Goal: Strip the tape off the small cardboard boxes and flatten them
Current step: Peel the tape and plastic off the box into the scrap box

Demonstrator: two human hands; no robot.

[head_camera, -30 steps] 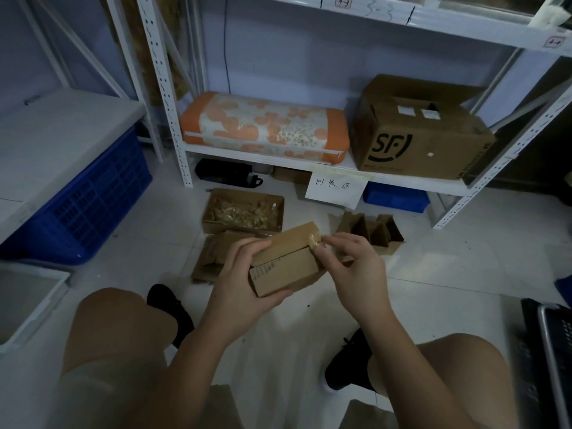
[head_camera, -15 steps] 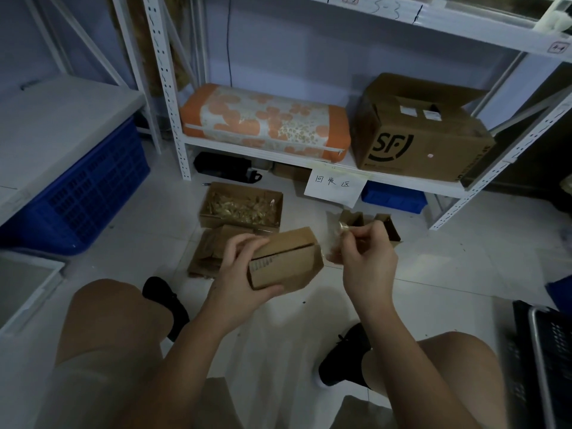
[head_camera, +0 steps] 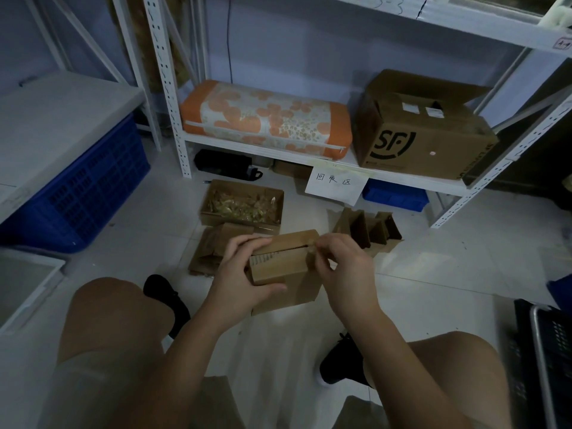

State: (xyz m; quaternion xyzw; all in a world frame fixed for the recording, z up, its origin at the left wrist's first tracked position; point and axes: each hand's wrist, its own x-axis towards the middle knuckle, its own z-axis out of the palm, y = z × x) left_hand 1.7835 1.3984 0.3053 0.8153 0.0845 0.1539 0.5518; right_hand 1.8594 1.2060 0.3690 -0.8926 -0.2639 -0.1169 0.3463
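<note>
Small brown cardboard box (head_camera: 283, 264) sat in mid-air above the white tiled floor (head_camera: 433, 289), between the person's knees. The left hand (head_camera: 240, 278) gripped its left end, fingers curled over the top and thumb beneath. The right hand (head_camera: 343, 267) pinched a scrap of tape (head_camera: 311, 248) at the box's top right corner. Beyond lay a pile of flattened cardboard (head_camera: 207, 252), an open carton of stripped tape scraps (head_camera: 243, 204) and a row of upright folded cardboard pieces (head_camera: 366, 230), all below the white metal shelf (head_camera: 402, 181).
</note>
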